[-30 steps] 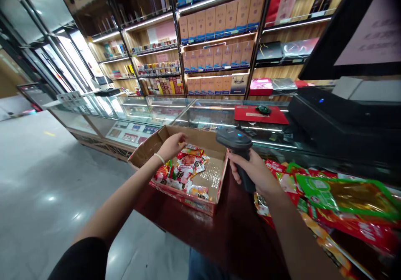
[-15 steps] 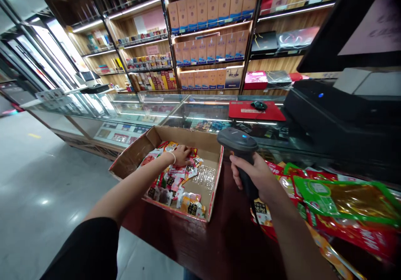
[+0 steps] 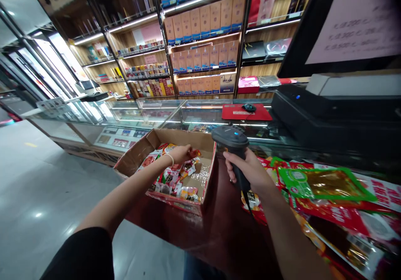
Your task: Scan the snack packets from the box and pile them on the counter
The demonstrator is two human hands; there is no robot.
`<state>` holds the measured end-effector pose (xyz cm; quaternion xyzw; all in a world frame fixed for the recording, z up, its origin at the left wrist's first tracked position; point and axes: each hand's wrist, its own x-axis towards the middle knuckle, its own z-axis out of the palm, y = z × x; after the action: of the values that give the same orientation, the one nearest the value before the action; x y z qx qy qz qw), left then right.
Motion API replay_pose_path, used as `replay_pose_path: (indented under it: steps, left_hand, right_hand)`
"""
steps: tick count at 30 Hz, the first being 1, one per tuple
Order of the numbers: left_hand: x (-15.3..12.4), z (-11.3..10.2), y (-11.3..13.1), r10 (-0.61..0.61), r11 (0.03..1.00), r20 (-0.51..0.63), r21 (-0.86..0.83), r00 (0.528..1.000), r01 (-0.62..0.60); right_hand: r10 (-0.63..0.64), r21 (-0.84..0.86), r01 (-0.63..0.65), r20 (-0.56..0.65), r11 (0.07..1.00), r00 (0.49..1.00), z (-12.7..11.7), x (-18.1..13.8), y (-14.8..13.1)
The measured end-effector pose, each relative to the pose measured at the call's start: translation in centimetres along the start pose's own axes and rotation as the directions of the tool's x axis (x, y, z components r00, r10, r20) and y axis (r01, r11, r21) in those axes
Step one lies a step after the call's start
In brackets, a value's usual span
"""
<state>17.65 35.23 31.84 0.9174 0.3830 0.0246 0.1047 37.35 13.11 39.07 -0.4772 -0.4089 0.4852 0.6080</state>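
Observation:
My left hand [image 3: 181, 154] reaches into an open cardboard box [image 3: 203, 204], its fingers closed on the edge of a small red snack packet [image 3: 195, 153]. Beneath it lie several more small snack packets [image 3: 171, 178] in white, red and orange wrappers. My right hand [image 3: 247, 167] is wrapped round the handle of a black barcode scanner [image 3: 230, 137], whose blue light is lit. The scanner's head is just right of the box's rim, and its cable hangs down below the grip.
At right lies a pile of larger snack bags, a green-edged one [image 3: 326, 183] on top. Behind it stand a black printer-like machine [image 3: 291, 117] and a monitor [image 3: 297, 42]. A mouse [image 3: 249, 108] rests on a red mat [image 3: 230, 112] upon the glass display counter [image 3: 140, 108].
My left hand has gone from lying fingers down among the packets to lifting a red one slightly. The view has shifted a little; the scanner stays in my right hand.

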Motion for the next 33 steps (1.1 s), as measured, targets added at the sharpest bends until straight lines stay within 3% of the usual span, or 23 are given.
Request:
replay_pose_path:
  steps: [3,5,7,9,12,15,18,21,23,28,33]
  left_hand:
    - [-2.3,-2.5,2.0,-0.062,0.966,-0.152,-0.256,0.986,0.021]
    - [-4.1,-3.5,3.9,-0.104,0.880,-0.211,-0.475,0.972,-0.009]
    - [-5.6,-3.9,6.2,-0.154,0.692,-0.233,-0.719,0.960,-0.063]
    - [-6.6,-3.8,8.8,-0.204,0.402,-0.200,-0.910,0.958,-0.104]
    - [-7.3,-3.6,12.8,-0.225,0.001,-0.053,-0.999,0.973,-0.054]
    - [-7.6,-3.3,16.8,-0.169,-0.182,0.038,-0.983,0.985,0.007]
    - [-7.8,-1.9,20.4,-0.134,-0.210,-0.069,-0.973,0.989,-0.096]
    - [-7.7,1.0,23.7,-0.145,-0.154,-0.238,-0.953,0.960,-0.260]
    - [-7.7,3.1,25.5,-0.167,-0.119,-0.292,-0.942,0.942,-0.314]
    - [-7.4,7.0,27.9,-0.168,-0.072,-0.306,-0.944,0.937,-0.322]
    - [-7.3,8.2,28.3,-0.144,-0.071,-0.264,-0.959,0.954,-0.276]
  right_hand:
    - [-0.014,0.036,0.016,-0.046,0.999,0.999,-0.8,-1.7,-0.2]
    - [-0.030,0.059,0.035,-0.087,0.998,0.996,-1.5,-3.1,-0.3]
    - [-0.037,0.050,0.043,-0.109,0.998,0.993,-2.5,-4.5,-0.3]
    - [-0.035,0.034,0.040,-0.122,0.999,0.992,-3.4,-6.0,-0.4]
    - [-0.036,0.004,0.037,-0.160,0.999,0.987,-4.8,-8.4,-0.5]
    - [-0.042,-0.020,0.039,-0.207,0.999,0.977,-6.0,-11.0,-0.7]
    - [-0.046,-0.044,0.036,-0.249,0.998,0.968,-7.2,-13.7,-0.9]
    - [-0.069,-0.084,0.046,-0.297,0.995,0.952,-8.5,-16.3,-0.8]
    - [-0.061,-0.108,0.029,-0.314,0.994,0.948,-9.4,-17.8,-0.6]
    - [-0.013,-0.236,-0.078,-0.362,0.969,0.932,-11.3,-20.6,0.5]
    - [0.002,-0.144,-0.072,-0.436,0.987,0.900,-12.2,-21.9,1.5]
